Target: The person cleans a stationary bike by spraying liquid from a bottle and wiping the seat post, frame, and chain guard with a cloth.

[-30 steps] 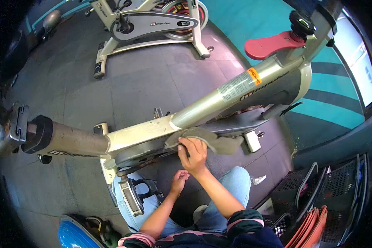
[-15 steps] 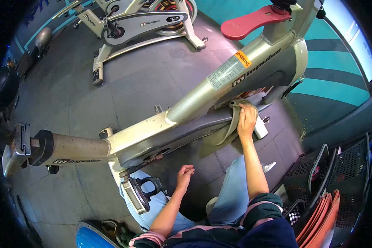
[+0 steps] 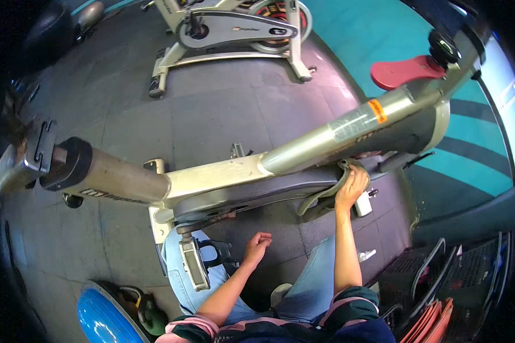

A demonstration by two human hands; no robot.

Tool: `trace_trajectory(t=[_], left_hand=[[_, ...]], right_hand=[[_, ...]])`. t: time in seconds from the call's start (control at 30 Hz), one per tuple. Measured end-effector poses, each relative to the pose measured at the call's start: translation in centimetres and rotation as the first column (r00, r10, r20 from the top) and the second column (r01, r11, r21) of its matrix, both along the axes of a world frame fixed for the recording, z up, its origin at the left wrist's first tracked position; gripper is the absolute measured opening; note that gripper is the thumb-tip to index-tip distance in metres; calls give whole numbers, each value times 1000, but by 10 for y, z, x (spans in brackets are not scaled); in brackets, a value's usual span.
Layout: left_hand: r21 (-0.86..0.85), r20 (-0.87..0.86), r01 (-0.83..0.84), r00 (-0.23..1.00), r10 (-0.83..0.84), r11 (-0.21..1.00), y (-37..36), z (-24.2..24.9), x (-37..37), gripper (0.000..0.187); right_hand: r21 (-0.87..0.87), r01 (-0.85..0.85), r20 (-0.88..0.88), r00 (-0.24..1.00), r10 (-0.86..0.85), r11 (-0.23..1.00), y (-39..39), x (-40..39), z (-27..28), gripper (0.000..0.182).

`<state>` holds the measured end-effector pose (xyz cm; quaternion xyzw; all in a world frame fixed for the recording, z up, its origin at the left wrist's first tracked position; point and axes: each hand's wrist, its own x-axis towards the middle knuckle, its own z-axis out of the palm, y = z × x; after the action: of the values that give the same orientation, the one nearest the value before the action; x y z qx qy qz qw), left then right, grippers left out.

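A spin bike (image 3: 217, 176) with a silver and cream frame stretches across the view. My right hand (image 3: 352, 187) grips a greenish-grey cloth (image 3: 321, 204) against the dark lower cover near the flywheel end. Part of the cloth hangs below the cover. Between my knees, my left hand (image 3: 258, 247) hovers with its fingers loosely curled together and nothing visible in them. To its left is the bike's pedal (image 3: 194, 264), with a black toe cage beside it. A red lever-shaped part (image 3: 406, 73) sits on the upper frame.
Another spin bike (image 3: 240, 31) stands at the top. Black perforated baskets (image 3: 406, 271) and orange folded items (image 3: 432, 323) are at the lower right. A blue half ball (image 3: 106, 317) and a dark green kettlebell (image 3: 153, 317) lie at the lower left.
The view has shifted, so the bike appears more level. My right hand has moved slightly along the cover with the cloth, which hangs bunched differently. My left hand has stayed about the same.
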<state>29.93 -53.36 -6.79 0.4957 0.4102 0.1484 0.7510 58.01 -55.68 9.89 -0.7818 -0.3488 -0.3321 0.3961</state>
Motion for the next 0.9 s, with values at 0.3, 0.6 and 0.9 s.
trace_trajectory(t=[0.3, 0.6, 0.9], left_hand=[[57, 26, -9, 1000, 8, 998, -7, -24, 3, 17], [93, 154, -185, 973, 169, 978, -15, -40, 5, 22], [-119, -33, 19, 999, -23, 993, 6, 10, -3, 22]], right_hand=[[-9, -216, -37, 976, 215, 976, 16, -84, 8, 16], [-63, -597, -50, 802, 595, 800, 61, -195, 33, 34], [-154, -479, 58, 869, 492, 864, 28, -104, 14, 36]])
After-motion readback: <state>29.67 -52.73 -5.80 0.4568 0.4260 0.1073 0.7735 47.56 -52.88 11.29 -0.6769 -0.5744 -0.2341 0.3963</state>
